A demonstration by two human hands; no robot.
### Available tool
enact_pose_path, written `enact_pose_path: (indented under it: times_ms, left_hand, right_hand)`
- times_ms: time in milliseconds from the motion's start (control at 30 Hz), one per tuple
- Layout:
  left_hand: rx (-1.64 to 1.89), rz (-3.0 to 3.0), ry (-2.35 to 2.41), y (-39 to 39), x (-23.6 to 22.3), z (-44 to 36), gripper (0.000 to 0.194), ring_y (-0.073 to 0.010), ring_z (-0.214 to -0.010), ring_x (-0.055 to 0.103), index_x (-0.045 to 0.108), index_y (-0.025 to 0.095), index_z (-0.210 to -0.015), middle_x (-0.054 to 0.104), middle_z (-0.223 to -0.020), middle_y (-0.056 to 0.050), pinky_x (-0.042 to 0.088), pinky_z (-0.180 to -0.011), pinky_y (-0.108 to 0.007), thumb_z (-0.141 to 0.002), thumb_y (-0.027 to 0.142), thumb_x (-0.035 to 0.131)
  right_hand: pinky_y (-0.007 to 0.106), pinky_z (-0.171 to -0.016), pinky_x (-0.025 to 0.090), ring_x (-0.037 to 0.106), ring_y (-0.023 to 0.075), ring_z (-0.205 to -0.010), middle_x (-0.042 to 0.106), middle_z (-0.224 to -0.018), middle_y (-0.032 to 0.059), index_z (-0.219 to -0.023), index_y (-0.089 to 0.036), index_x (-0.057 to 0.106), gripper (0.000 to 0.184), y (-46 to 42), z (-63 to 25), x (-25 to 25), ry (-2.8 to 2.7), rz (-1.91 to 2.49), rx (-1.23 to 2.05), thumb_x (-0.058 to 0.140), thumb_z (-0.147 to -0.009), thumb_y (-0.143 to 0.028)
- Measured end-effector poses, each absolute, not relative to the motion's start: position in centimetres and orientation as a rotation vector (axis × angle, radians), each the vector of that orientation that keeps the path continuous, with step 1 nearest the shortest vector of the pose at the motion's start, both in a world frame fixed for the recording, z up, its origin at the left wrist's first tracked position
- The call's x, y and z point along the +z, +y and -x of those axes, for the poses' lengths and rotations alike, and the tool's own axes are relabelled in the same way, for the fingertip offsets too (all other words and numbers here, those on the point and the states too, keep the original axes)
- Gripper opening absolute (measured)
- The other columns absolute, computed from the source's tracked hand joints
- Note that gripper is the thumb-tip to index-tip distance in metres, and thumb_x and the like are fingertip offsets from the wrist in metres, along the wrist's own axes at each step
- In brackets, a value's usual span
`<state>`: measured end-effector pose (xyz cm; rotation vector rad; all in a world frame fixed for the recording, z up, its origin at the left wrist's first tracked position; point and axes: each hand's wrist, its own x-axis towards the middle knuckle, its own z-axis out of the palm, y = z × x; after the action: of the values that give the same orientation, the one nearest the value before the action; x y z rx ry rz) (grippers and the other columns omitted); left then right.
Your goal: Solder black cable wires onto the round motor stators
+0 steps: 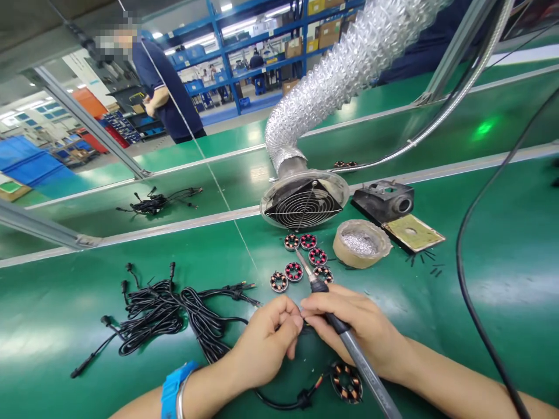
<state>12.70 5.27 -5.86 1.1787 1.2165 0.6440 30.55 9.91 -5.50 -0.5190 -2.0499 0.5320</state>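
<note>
My right hand [364, 329] is wrapped round a soldering iron [345, 331], its metal tip pointing away toward several small ring-shaped motor stators [294, 271]. The thumb and finger of that hand also come together near my left fingertips. Fingers pinched, my left hand [273, 331] meets the right one; a tiny dark bit shows between them, too small to name. Below the hands lies another stator [346, 383] with copper coils, joined by coloured wires to a black cable [279, 404]. Bundles of black cables [152, 317] with connectors lie left of my left hand.
A fume extractor fan [303, 203] on a silver flexible duct [323, 75] hangs behind the stators. A round tub [362, 243] of metal shavings and an iron stand [384, 201] with a yellow sponge [413, 231] sit right. A person [166, 87] stands beyond the bench.
</note>
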Motion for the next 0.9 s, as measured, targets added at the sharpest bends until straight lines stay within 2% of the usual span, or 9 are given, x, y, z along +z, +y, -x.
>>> enact_pose_path:
  times_ms: [167,267,367,467,533,667,900]
  left_hand:
    - [0.721,-1.148,1.386,4.7,-6.1,-13.2,0.033,-0.0091,-0.045,0.035,0.046,0.021,-0.076,0.042,-0.048,0.009,0.025,-0.048,-0.022,-0.09,0.051,0.048]
    - [0.719,-1.151,1.432,4.6,-5.9,-13.3,0.029,-0.009,-0.046,0.036,0.046,0.021,-0.076,0.043,-0.05,0.008,0.025,-0.047,-0.021,-0.09,0.046,0.047]
    - [0.724,-1.13,1.446,4.6,-5.7,-13.5,0.028,-0.0088,-0.046,0.036,0.045,0.021,-0.074,0.042,-0.049,0.008,0.025,-0.047,-0.021,-0.09,0.045,0.048]
    - [0.721,-1.105,1.434,4.7,-5.5,-13.6,0.029,-0.0087,-0.045,0.034,0.045,0.021,-0.073,0.04,-0.049,0.009,0.024,-0.045,-0.021,-0.088,0.046,0.049]
    - [0.714,-1.096,1.428,4.8,-5.4,-13.7,0.03,-0.0086,-0.045,0.034,0.045,0.021,-0.073,0.039,-0.049,0.009,0.024,-0.045,-0.02,-0.088,0.047,0.049]
    - [0.712,-1.088,1.423,4.9,-5.3,-13.8,0.029,-0.0084,-0.045,0.034,0.044,0.021,-0.073,0.038,-0.049,0.009,0.024,-0.045,-0.02,-0.087,0.046,0.049]
    - [0.697,-1.096,1.419,4.9,-5.4,-13.6,0.024,-0.0086,-0.046,0.033,0.044,0.021,-0.074,0.038,-0.051,0.009,0.025,-0.046,-0.02,-0.089,0.04,0.046]
  right_hand:
    - [0.026,-0.064,0.055,0.067,0.015,-0.069,0.073,-0.083,0.0002,-0.126,-0.027,0.054,0.039,9.9,-32.2,-4.7,-2.024,0.631,0.563,0.051,-0.093,-0.007]
    - [0.027,-0.056,0.051,0.062,0.0151,-0.057,0.067,-0.072,-0.0011,-0.139,-0.03,0.048,0.044,9.7,-34.1,-4.4,-2.05,0.696,0.636,0.05,-0.096,-0.017]
    - [0.028,-0.047,0.046,0.055,0.015,-0.05,0.062,-0.068,0.0007,-0.127,-0.031,0.06,0.031,9.5,-35.3,-4.3,-2.029,0.734,0.705,0.051,-0.097,-0.03]
    - [0.029,-0.047,0.045,0.058,0.0164,-0.054,0.066,-0.073,0.0025,-0.107,-0.03,0.065,0.018,9.4,-35.5,-4.0,-1.97,0.771,0.812,0.053,-0.093,-0.028]
    - [0.03,-0.047,0.043,0.056,0.0165,-0.052,0.063,-0.069,0.0017,-0.094,-0.028,0.063,0.011,9.3,-35.2,-3.7,-1.953,0.787,0.88,0.053,-0.091,-0.025]
    - [0.03,-0.046,0.041,0.049,0.0152,-0.047,0.053,-0.059,-0.0009,-0.086,-0.027,0.064,0.017,9.2,-34.8,-3.3,-1.947,0.775,0.911,0.05,-0.085,-0.017]
    - [0.031,-0.045,0.039,0.048,0.0153,-0.046,0.053,-0.059,-0.0003,-0.086,-0.027,0.065,0.023,9.1,-34.7,-3.4,-1.948,0.776,0.913,0.049,-0.08,-0.011]
